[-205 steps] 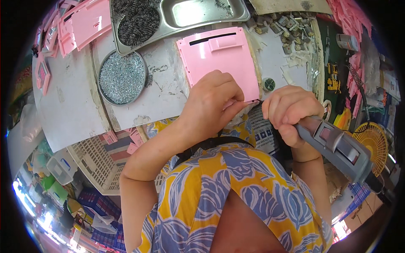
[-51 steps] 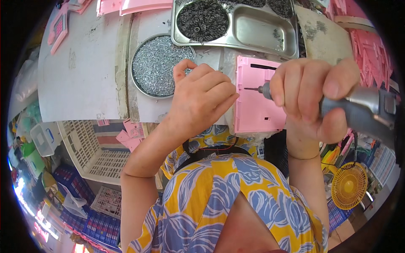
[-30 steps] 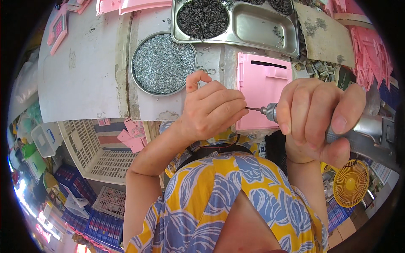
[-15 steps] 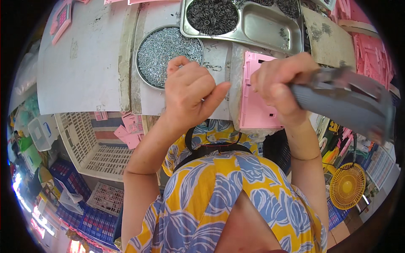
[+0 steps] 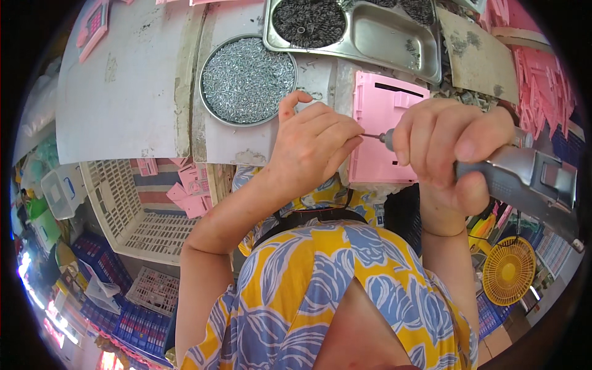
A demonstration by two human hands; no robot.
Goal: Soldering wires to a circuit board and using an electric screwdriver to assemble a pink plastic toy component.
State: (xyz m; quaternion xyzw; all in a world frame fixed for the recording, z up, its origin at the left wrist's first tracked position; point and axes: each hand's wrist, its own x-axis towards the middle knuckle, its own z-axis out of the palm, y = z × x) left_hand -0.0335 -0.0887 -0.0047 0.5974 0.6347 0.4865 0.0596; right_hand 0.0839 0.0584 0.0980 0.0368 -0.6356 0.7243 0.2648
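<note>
My right hand [image 5: 453, 139] is wrapped round a grey electric screwdriver [image 5: 524, 172], held almost level with its thin bit [image 5: 372, 135] toward the left. At the bit's tip, the thumb and fingers of my left hand [image 5: 314, 142] are pinched together; whatever they hold there is too small or hidden. Below the two hands lies a pink plastic panel [image 5: 377, 105] with slots, its right part covered by my right hand. Just beyond my left hand stands a round metal dish [image 5: 205, 98] full of small silvery screws [image 5: 246, 77].
A steel compartment tray [image 5: 388, 40] with dark springs [image 5: 308, 21] sits at the far side. Pink parts [image 5: 542, 92] are piled at the far right, another pink piece [image 5: 95, 28] at the far left. A white plastic crate [image 5: 114, 209] stands below left, a yellow fan [image 5: 509, 271] at right.
The screwdriver has swung level, its bit now pointing at my left hand. My left hand has moved right, from beside the dish, and its fingers now meet the bit's tip.
</note>
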